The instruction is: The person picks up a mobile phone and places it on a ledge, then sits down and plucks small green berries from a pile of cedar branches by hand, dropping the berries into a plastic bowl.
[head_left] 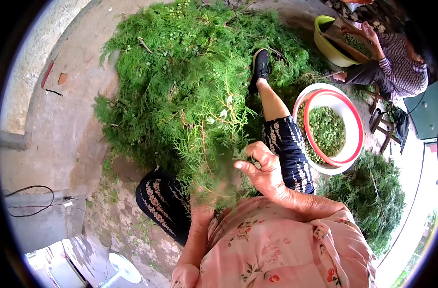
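My left hand grips the lower end of a leafy evergreen branch, and foliage hides most of its fingers. The branch rises in front of my lap and carries small pale green cones. Close to its right side, my right hand is curled closed, thumb against fingers, around small green cones. Past my right knee is a red-rimmed sieve holding picked green cones. It rests in a white basin that contains more cones.
A big heap of cut evergreen branches spreads ahead around my shoe. More greenery lies at right. Another person sits at upper right by a yellow-green tub. A white fan stands at lower left.
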Available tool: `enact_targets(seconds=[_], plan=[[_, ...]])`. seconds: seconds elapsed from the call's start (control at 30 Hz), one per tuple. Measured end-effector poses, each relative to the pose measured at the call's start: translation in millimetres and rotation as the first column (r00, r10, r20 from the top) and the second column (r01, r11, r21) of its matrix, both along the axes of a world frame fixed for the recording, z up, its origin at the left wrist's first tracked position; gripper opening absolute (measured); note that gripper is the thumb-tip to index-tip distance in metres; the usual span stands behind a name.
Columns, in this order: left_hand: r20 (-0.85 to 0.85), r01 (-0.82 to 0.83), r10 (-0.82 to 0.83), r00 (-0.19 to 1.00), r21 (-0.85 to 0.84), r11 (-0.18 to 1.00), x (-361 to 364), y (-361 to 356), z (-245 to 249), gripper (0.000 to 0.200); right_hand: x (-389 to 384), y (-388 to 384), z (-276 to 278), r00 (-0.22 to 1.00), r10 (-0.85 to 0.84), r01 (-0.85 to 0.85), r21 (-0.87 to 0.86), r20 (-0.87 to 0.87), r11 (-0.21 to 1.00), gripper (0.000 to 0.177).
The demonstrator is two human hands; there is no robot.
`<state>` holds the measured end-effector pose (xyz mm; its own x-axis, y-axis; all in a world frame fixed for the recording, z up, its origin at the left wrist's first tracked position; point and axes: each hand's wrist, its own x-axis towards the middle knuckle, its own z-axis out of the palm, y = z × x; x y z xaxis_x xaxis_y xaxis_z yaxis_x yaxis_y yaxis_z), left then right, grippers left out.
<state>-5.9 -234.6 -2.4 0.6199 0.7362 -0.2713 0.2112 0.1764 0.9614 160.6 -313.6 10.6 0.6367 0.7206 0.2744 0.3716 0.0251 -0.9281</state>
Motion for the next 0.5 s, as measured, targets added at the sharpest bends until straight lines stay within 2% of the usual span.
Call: enact_targets(seconds=[0.03,0.1,0.13,0.17,0.23,0.27,0.33,0.4,0.43,0.5], plan=[[-0.022,0.021,-0.02,1.0,0.012,1.0,2,1,4,0.048,0,5,7,0.996,-0.042,0.04,0.02,0.083,0.999,0.014],[-0.065,0.063,-0.061,0.996,0.036,0.997,12,3,17,0.048,1,11,10,0.989,0.067,-0.076,0.065,0.136,0.995,0.016],[0.003,-0.022,0.022,1.0,0.289,0.957,19,-1,12,0.042,-2,12,18,0.992,0.099,-0.103,0.037,0.08,0.994,0.018],[-0.017,-0.021,0.026,1.0,0.234,0.972,19,0,7,0.043,-5,16,22,0.994,0.097,-0.095,-0.039,0.053,0.995,0.018],[-0.059,-0.022,0.029,0.998,0.119,0.993,24,0,12,0.046,-6,21,35,0.975,0.142,-0.169,-0.156,-0.174,0.973,0.019],[-0.183,0.008,0.037,0.982,0.239,0.971,25,-3,20,0.045,-5,24,33,0.968,0.167,-0.198,-0.162,-0.185,0.967,0.019],[-0.212,0.035,0.043,0.976,0.348,0.937,26,-4,17,0.039,-3,30,26,0.953,0.221,-0.258,-0.171,-0.208,0.951,0.02],[-0.185,0.055,0.04,0.982,0.478,0.877,23,-3,10,0.034,-6,33,32,0.915,0.17,-0.236,-0.144,-0.366,0.961,0.023],[-0.223,0.084,0.034,0.974,0.499,0.862,22,-2,9,0.034,-7,34,33,0.886,0.143,-0.222,-0.133,-0.442,0.966,0.024],[-0.296,0.144,0.026,0.955,0.537,0.831,21,0,9,0.036,-7,35,28,0.819,0.132,-0.213,-0.082,-0.558,0.974,0.017]])
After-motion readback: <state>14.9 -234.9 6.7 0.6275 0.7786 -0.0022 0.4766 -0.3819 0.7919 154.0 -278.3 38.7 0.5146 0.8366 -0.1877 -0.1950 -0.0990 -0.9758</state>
